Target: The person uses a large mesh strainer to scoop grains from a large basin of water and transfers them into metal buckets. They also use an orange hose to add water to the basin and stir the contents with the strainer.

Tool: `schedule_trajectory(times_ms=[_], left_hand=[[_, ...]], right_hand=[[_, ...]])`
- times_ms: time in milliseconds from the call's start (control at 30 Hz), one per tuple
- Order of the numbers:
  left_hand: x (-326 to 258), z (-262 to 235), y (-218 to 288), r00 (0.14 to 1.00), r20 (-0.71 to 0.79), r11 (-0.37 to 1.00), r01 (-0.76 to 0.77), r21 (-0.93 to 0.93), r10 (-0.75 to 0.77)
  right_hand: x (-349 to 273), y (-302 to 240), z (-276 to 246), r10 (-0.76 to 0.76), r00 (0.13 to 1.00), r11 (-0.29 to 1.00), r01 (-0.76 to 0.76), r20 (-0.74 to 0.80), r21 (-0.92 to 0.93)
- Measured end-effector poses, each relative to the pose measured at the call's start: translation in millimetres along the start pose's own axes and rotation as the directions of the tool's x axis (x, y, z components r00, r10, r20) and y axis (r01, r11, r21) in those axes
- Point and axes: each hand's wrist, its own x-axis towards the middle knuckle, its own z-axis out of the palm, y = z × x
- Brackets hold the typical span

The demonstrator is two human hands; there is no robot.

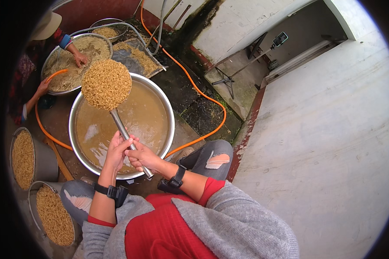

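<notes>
Both my hands grip the metal handle (121,125) of a large skimmer ladle. My left hand (116,149) holds higher on the handle, my right hand (143,157) lower, near its end. The ladle's bowl is heaped with golden-brown grain (106,84) and is raised over the far rim of a wide steel basin (170,116). The basin is filled with murky brown water (138,116). I wear black wrist straps on both arms.
Another person in a hat (47,23) works grain in a second steel basin (73,58) at the far left. Two buckets of grain (23,157) (54,216) stand at my left. An orange hose (203,97) runs across the wet floor. A white concrete ledge (333,151) lies to my right.
</notes>
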Motion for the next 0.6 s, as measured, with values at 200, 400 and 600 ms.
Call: schedule_trajectory(times_ms=[200,400,600], left_hand=[[-0.2,-0.2,-0.1,1.000,-0.005,1.000,0.001,-0.005,-0.001],[0.3,-1.3,-0.3,1.000,0.007,1.000,-0.002,0.000,0.002],[0.8,-2.5,-1.4,1.000,0.022,1.000,-0.013,-0.020,0.013]], right_hand=[[-2.8,-3.1,3.2,-0.007,1.000,1.000,0.007,-0.001,-0.018],[-3.8,-5.8,5.1,0.005,1.000,1.000,-0.005,0.008,-0.011],[-2.5,-4.1,3.5,0.011,1.000,1.000,-0.011,-0.005,-0.021]])
